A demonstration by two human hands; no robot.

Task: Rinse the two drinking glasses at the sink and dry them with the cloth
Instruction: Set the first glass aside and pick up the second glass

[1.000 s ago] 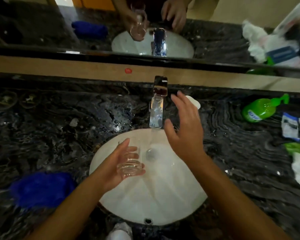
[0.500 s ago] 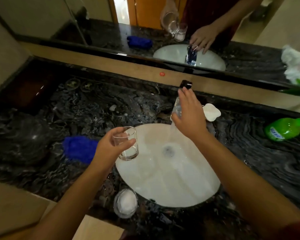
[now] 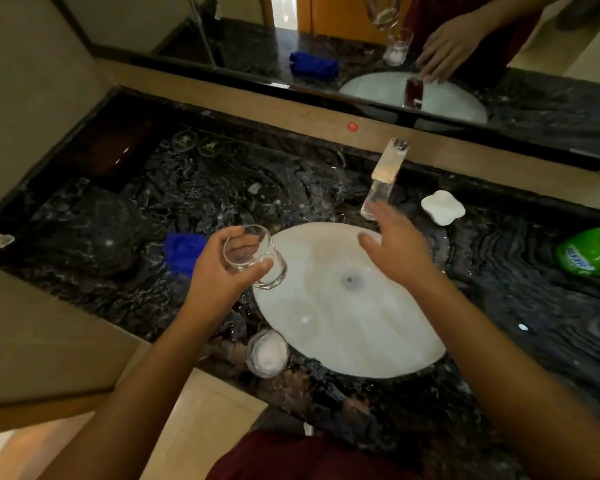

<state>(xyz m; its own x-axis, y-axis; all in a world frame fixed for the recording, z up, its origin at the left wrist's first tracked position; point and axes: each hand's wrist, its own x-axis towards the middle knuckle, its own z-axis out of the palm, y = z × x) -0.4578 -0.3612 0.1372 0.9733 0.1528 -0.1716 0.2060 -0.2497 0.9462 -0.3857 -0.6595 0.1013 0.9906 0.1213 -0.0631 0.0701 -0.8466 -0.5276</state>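
Clear drinking glass (image 3: 255, 257) tilts in my left hand (image 3: 215, 271)'s grasping fingers (image 3: 261, 268); right hand (image 3: 397, 245) hovers, fingers relaxed, over the white sink (image 3: 361, 341), fuzzy blue cloth (image 3: 182, 251) half hidden behind my wrist.

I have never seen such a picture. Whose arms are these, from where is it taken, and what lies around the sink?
There is no machine: a person wears a camera on the head, looking down at their own arms. The left hand grips a glass, tilted over the edge of the white sink. The right hand is open, just below the tap. On the dark counter a second glass stands at the near rim, a blue cloth lies to the left, and a white dish and a green bottle to the right. Above is a mirror.
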